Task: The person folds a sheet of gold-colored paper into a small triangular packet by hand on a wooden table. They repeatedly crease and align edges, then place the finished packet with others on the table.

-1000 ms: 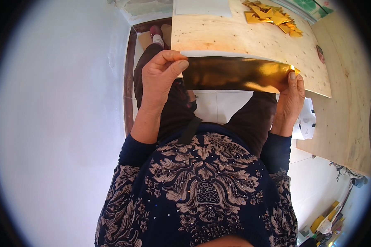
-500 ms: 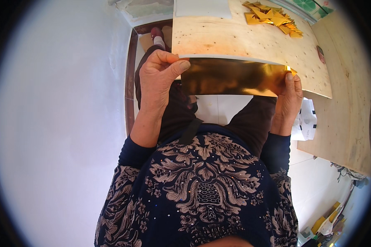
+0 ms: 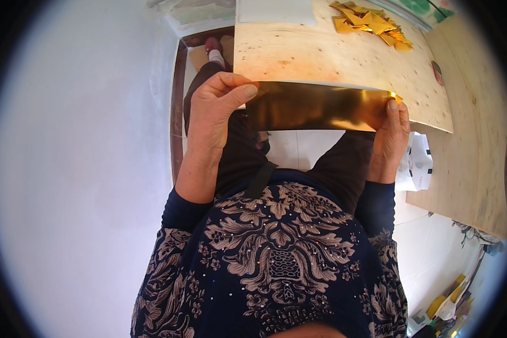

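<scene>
A long strip of shiny gold foil paper (image 3: 315,107) is stretched between my hands, at the near edge of the table and over my lap. My left hand (image 3: 217,104) pinches its left end between thumb and fingers near the upper corner. At the other end my right hand (image 3: 393,127) grips the foil with the thumb on top. A small bright flap of the foil stands up by that thumb. On the far part of the table lies a heap of folded gold foil pieces (image 3: 372,23).
The pale wooden table (image 3: 287,50) carries a white sheet (image 3: 277,10) at its far left and a small dark red object (image 3: 437,73) near its right edge. A wooden panel (image 3: 473,124) rises on the right. Beneath it hangs a white bag (image 3: 416,163).
Both hands still hold the foil strip. My right hand has shifted slightly left and its fingers have changed position on the end. The foil's top edge sits slightly lower.
</scene>
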Available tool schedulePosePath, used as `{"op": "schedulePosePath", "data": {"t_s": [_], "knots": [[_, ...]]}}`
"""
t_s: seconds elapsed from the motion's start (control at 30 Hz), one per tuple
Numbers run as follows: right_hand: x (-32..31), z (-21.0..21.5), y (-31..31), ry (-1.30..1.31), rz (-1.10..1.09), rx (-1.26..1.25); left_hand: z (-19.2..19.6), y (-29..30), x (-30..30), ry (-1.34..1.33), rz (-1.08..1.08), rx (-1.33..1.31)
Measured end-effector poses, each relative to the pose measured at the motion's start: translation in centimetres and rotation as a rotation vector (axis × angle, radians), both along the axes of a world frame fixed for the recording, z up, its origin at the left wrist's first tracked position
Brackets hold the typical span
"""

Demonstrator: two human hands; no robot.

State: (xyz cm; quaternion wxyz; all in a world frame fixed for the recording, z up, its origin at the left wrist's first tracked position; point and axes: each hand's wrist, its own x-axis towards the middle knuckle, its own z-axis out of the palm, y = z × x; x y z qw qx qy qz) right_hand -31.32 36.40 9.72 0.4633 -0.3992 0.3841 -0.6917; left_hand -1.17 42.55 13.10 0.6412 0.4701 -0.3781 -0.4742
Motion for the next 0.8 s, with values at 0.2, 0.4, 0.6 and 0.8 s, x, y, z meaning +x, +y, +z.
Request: {"op": "schedulePosePath", "data": {"t_s": [0.2, 0.4, 0.6, 0.8], "knots": [[0.6, -0.9, -0.2, -0.016, 0.021, 0.055, -1.7, -1.6, 0.5, -0.049, 0.079, -0.031], [1.8, -2.0, -1.4, -0.019, 0.032, 0.136, -4.7, -4.6, 1.9, -0.100, 0.105, 0.041], [3.0, -7.7, -7.0, 0.302, 0.006, 0.307, -10.2, -11.0, 3.6, -0.287, 0.134, 0.192], [4.5, -12.7, -12.1, 0.888, -0.176, 0.279, -15.2, -15.5, 4.3, -0.715, 0.233, 0.293]]}}
